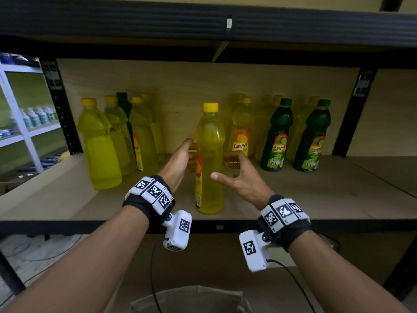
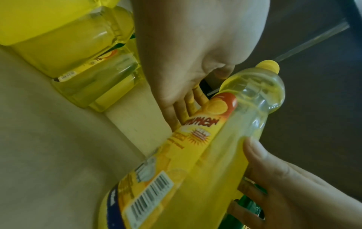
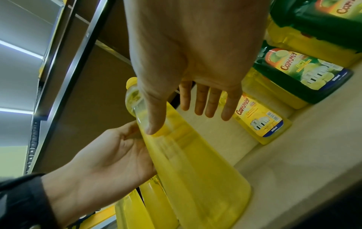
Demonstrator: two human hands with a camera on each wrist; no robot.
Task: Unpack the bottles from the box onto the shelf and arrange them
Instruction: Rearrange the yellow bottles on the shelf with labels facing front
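Note:
A yellow-capped bottle of yellow liquid stands upright near the front of the wooden shelf. My left hand lies against its left side, the fingers fairly straight along the label. My right hand is at its right side. Its thumb touches the bottle's front and its fingers are spread and off the bottle. Neither hand wraps the bottle. My left fingertips are hidden behind it.
Several yellow bottles stand at the back left. A labelled yellow one and two green bottles stand at the back right. The upper shelf beam hangs overhead. A cardboard box sits below. Another rack is at far left.

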